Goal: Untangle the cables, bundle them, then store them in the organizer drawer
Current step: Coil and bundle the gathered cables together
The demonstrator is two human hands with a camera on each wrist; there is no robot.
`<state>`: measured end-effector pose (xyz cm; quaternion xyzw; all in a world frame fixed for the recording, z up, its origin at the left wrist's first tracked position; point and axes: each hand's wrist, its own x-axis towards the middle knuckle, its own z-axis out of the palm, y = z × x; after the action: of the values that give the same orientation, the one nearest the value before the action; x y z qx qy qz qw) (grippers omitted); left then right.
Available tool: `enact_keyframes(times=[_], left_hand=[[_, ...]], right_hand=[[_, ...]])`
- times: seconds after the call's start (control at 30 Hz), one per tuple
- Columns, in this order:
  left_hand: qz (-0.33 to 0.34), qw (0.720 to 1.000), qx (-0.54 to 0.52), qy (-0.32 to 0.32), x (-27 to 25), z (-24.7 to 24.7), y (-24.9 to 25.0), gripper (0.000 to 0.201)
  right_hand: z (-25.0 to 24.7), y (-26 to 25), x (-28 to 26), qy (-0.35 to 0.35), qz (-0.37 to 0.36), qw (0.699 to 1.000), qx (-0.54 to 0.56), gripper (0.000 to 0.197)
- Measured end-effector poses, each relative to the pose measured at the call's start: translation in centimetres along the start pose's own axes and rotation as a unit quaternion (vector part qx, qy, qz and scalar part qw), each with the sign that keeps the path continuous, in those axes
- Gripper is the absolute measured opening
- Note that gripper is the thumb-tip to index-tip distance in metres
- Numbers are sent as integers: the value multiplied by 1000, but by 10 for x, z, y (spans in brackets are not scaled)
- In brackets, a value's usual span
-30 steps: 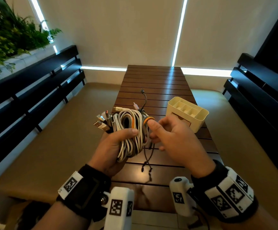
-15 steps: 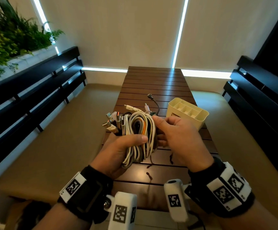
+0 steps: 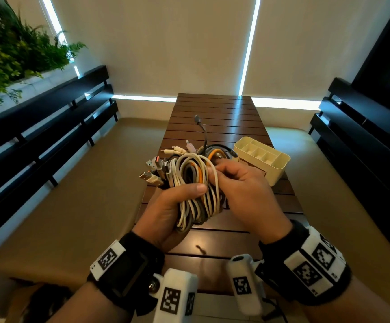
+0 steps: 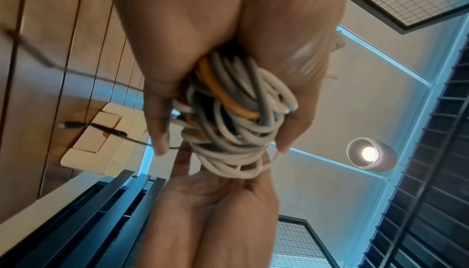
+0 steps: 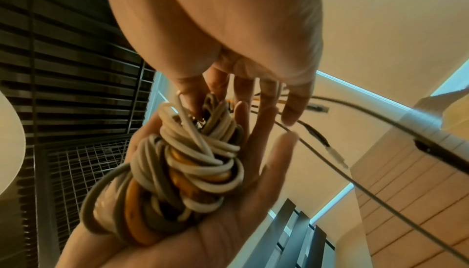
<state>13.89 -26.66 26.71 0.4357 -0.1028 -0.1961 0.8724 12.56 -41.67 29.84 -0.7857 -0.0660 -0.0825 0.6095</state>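
Note:
A bundle of cables [image 3: 195, 183], white, grey and orange coils with USB plugs fanning out to its left, is held above the wooden slatted table [image 3: 217, 117]. My left hand [image 3: 189, 194] grips the coils, thumb across the front. My right hand [image 3: 212, 169] pinches a white loop at the bundle's top right. The left wrist view shows fingers wrapped round the coils [image 4: 236, 119]. In the right wrist view the bundle [image 5: 182, 168] lies in the left palm and my right fingers [image 5: 200, 95] dig into it. The cream organizer [image 3: 262, 159] stands just beyond my right hand.
A grey cable end [image 3: 198, 120] sticks up past the bundle over the table. A small dark piece [image 3: 200, 249] lies on the near slats. Black slatted benches [image 3: 49, 127] flank both sides, and a plant [image 3: 14, 50] sits at the upper left.
The bundle and both hands have shifted right, towards the organizer. My right hand moved from the orange loop to a white loop. The dangling dark cable no longer hangs below.

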Motion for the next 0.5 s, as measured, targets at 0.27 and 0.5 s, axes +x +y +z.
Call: enact_keyframes(times=[0.27,0.5], left_hand=[[-17,1000,20,7,2,-10,-3,44],[4,998,50,36,3,-10,2,33]], right_hand=[[-1,9,5,-38,-8,996,-77,16],[-17,6,7,-48,56,994,-77,22]])
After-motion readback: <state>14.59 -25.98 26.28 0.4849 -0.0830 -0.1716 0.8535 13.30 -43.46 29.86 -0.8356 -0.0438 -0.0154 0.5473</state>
